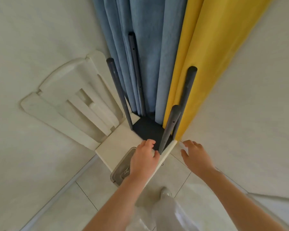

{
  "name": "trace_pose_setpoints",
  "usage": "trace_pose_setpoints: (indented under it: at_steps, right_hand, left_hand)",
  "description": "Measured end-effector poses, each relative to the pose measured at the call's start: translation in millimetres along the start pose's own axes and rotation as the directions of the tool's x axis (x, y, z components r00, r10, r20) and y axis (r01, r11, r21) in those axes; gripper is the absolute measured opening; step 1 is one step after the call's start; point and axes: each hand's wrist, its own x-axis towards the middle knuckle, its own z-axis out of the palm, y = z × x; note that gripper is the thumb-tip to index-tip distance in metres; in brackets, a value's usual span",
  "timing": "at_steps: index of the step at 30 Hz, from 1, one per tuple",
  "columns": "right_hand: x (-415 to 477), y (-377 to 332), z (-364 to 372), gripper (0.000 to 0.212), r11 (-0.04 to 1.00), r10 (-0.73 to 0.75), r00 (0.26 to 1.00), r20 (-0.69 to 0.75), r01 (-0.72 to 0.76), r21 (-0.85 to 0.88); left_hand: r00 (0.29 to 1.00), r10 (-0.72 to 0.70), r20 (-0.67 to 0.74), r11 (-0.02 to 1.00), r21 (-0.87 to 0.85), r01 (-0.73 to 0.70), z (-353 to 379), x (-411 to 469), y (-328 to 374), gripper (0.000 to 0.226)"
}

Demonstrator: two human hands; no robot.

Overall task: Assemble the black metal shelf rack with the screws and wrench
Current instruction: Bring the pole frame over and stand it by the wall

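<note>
black shelf rack (148,129) at frame centre on white chair (117,144), left hand (144,155) fingers curled on its near edge, right hand (195,155) spread loose, holding nothing, just right of it

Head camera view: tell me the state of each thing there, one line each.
Rack: stands on the chair seat, four poles upright, only the bottom shelf on.
Left hand: grips the bottom shelf's near edge.
Right hand: open, holding nothing, beside the seat corner.
Chair: upright, carrying the rack.
Clear box: by the left wrist, metal piece inside; lid unclear.
Curtains: hanging behind the rack.
</note>
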Motion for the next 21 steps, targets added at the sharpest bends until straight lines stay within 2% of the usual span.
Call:
trace_pose_setpoints:
  at_steps: [6,10,17,21]
  right_hand:
    - [44,10,-36,0.038,0.996,-0.066,0.998,0.004,0.066,-0.057]
    - [68,4,-54,0.041,0.997,-0.072,0.997,-0.021,0.071,-0.036]
    - [115,-4,-79,0.055,0.988,-0.107,0.994,-0.031,0.110,0.107]
    - [145,-8,-81,0.051,0.975,-0.105,0.994,0.027,0.097,0.200]
  left_hand:
    - [0.999,-0.026,-0.042,0.996,0.084,0.029,17,25,28,0.046]
    - [0.998,-0.007,-0.057,0.996,0.090,0.012,21,38,36,0.043]
    - [0.995,-0.052,-0.086,0.997,-0.068,0.046,35,50,36,0.028]
    - [0.989,-0.101,-0.104,0.985,-0.153,0.085,45,60,38,0.021]
